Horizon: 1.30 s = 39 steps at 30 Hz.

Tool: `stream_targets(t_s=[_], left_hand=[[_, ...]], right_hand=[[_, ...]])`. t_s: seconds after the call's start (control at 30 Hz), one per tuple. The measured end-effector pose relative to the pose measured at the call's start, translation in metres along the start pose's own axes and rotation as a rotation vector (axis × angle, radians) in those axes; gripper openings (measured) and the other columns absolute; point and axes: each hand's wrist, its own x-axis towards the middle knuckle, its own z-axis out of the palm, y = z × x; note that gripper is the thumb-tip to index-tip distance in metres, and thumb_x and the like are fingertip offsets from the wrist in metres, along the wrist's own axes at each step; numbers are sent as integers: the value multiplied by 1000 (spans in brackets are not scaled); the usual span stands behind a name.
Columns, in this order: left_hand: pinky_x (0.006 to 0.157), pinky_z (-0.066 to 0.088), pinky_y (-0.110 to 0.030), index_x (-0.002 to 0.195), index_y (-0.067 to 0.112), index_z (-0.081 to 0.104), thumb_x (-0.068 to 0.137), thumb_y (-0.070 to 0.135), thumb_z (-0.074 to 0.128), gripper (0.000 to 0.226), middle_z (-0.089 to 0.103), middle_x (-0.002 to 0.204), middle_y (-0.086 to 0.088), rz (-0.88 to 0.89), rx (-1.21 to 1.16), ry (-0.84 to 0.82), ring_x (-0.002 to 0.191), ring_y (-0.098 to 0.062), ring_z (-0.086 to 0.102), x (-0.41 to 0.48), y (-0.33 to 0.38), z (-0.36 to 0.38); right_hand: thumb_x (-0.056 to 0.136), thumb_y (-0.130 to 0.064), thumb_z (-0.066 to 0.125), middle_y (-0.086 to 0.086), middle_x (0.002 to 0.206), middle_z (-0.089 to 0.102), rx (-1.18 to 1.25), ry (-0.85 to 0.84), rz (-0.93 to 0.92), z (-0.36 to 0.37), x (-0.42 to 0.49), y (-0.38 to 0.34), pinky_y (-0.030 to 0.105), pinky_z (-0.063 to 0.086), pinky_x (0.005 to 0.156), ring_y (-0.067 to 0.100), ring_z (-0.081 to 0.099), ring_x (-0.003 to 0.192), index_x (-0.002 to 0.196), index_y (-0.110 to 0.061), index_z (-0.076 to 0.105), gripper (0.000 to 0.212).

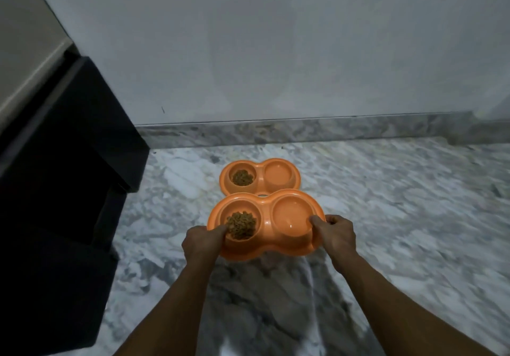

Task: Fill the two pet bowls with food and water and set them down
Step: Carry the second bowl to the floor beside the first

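Observation:
Two orange double pet bowls are in view. The far bowl (259, 164) sits on the marble floor near the wall, with brown kibble (242, 177) in its left well and water in its right well. The near bowl (267, 203) is held between both hands above the floor. It has kibble (241, 224) in the left well and water (293, 219) in the right. My left hand (200, 241) grips its left rim, thumb over the edge by the kibble. My right hand (336, 234) grips the right rim.
A dark cabinet (63, 162) stands at the left, close to the far bowl. A grey wall (276, 52) with a marble skirting runs behind. The marble floor (400, 204) stretches to the right.

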Motion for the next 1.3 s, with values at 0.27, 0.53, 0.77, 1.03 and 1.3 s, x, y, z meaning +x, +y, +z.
stream_targets(t_s=[0.27,0.53,0.77,1.03,1.3], left_hand=[[66,41,-30,78,0,72,82,40,70,41,70,80,-18,-23,86,-3,80,-32,64,40,-55,38],[63,39,-28,80,0,73,82,41,71,40,68,77,-15,-55,115,2,75,-28,59,64,-72,62],[58,36,-28,70,3,69,79,42,72,40,67,74,-14,-59,117,15,78,-30,63,73,-78,67],[63,39,-29,66,8,64,79,43,71,39,67,76,-13,-34,114,22,82,-31,64,82,-79,67],[69,41,-29,83,6,72,80,35,71,29,70,83,-12,-24,87,10,83,-27,62,82,-80,68]], right_hand=[[83,-33,72,1,78,61,-32,-6,7,39,37,58,40,53,81,24,60,83,86,-15,61,22],[85,-33,70,8,84,63,-81,8,6,57,59,88,45,54,87,25,60,84,87,-14,63,21],[86,-31,70,12,89,64,-93,7,-8,64,68,89,43,51,87,24,55,82,98,-5,68,29],[86,-34,70,12,90,66,-135,9,-24,72,77,87,41,52,86,28,63,90,113,-3,68,42],[88,-36,67,9,88,66,-176,2,-36,76,79,91,35,48,79,23,59,82,112,-4,69,40]])
